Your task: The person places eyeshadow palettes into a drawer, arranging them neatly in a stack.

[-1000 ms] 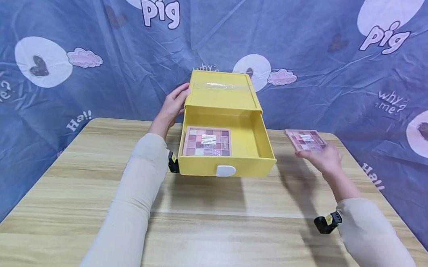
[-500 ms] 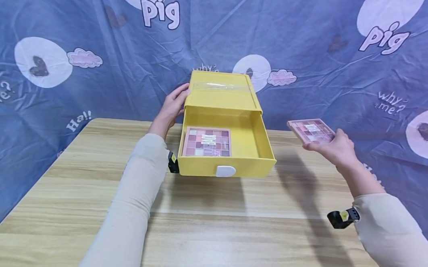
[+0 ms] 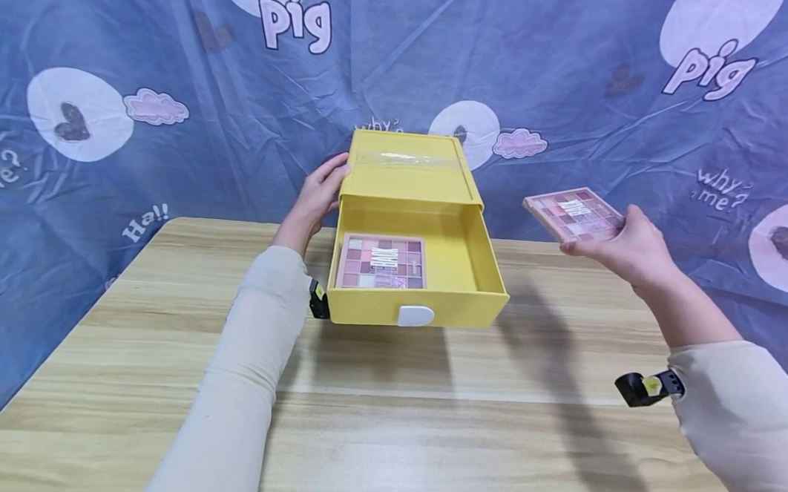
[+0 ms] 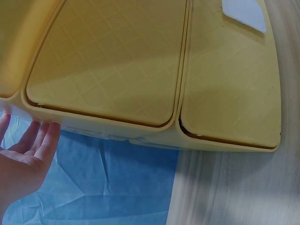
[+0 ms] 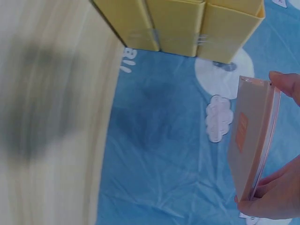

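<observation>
A yellow drawer unit (image 3: 411, 165) stands at the back of the table, its top drawer (image 3: 417, 308) pulled out. Inside that drawer, against the left wall, lies a pink eyeshadow palette (image 3: 383, 262). My left hand (image 3: 318, 194) rests against the unit's left side; the left wrist view has its fingers (image 4: 47, 140) extended with the tips at the yellow edge. Raised above the table to the right, my right hand (image 3: 635, 247) grips a second eyeshadow palette (image 3: 578, 212) by its edges. Its pale underside bears an orange label (image 5: 241, 132) in the right wrist view.
Lower drawers (image 4: 108, 61) of the unit are pushed in. A white tab handle (image 3: 415, 315) sits on the drawer front. The light wooden table (image 3: 370, 438) ends at a blue printed cloth backdrop (image 3: 240, 119).
My right hand has lifted the second palette up from near the table's back right and tilted it slightly. The left hand, the drawer and the palette in it stay put.
</observation>
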Action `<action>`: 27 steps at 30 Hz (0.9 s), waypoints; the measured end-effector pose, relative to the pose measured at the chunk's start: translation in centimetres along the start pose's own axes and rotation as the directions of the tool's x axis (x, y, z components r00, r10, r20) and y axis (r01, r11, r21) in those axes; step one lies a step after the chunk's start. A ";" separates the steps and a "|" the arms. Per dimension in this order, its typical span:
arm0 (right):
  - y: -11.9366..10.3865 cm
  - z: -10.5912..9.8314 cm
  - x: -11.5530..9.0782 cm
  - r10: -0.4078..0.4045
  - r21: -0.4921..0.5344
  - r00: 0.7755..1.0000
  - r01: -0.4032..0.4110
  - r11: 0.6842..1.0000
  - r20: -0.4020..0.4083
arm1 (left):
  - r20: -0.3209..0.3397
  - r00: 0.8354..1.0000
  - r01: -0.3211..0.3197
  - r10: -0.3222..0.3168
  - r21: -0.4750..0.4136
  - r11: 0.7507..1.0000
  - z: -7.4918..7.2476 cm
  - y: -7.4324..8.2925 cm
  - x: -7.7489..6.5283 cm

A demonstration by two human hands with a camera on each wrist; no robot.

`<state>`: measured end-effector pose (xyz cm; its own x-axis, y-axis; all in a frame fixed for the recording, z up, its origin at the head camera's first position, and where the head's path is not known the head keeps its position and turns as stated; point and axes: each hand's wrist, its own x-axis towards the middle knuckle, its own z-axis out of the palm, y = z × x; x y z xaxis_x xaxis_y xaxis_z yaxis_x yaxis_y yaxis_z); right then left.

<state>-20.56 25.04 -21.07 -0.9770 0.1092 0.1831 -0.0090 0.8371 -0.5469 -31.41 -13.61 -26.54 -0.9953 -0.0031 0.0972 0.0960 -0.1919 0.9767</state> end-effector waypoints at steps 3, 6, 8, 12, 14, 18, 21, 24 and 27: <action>-0.7 -0.4 0.0 -0.018 0.003 1.000 0.018 1.000 -0.005 | -0.001 1.000 -0.003 0.003 0.006 1.000 0.0 0.0 0.0; -1.2 -0.6 0.1 -0.035 -0.003 0.999 0.034 0.999 -0.007 | 0.002 1.000 0.000 0.000 0.008 1.000 0.0 -0.1 -0.1; -1.5 -0.7 0.1 -0.048 -0.007 0.999 0.048 0.999 -0.011 | 0.003 1.000 0.001 -0.001 0.013 1.000 0.1 -0.1 -0.1; -2.4 -1.0 0.2 -0.066 -0.001 0.998 0.066 0.998 -0.008 | 0.001 1.000 0.003 -0.003 0.015 1.000 0.1 -0.1 -0.2; -2.8 -1.2 0.2 -0.067 0.017 0.998 0.067 0.998 0.009 | 0.000 1.000 0.003 -0.003 0.020 1.000 0.2 -0.1 -0.2; -3.8 -1.4 0.4 -0.067 0.039 0.997 0.066 0.997 0.038 | 0.000 1.000 0.005 -0.005 0.022 1.000 0.2 0.0 -0.2; -4.5 -1.3 0.5 -0.080 0.052 0.996 0.078 0.996 0.041 | 0.000 1.000 0.004 -0.004 0.021 1.000 0.2 0.0 -0.1; -5.2 -1.2 0.5 -0.095 0.073 0.994 0.091 0.993 0.047 | -0.004 1.000 0.001 -0.001 0.018 1.000 0.2 0.0 -0.1; -5.9 -1.0 0.6 -0.113 0.088 0.992 0.109 0.990 0.050 | -0.006 1.000 -0.001 0.001 0.018 1.000 0.2 0.0 -0.1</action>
<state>-20.85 20.70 -16.87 -0.9791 -0.0133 0.2028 -0.1338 0.7933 -0.5939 -31.26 -13.44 -26.49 -0.9952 -0.0096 0.0969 0.0971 -0.1742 0.9799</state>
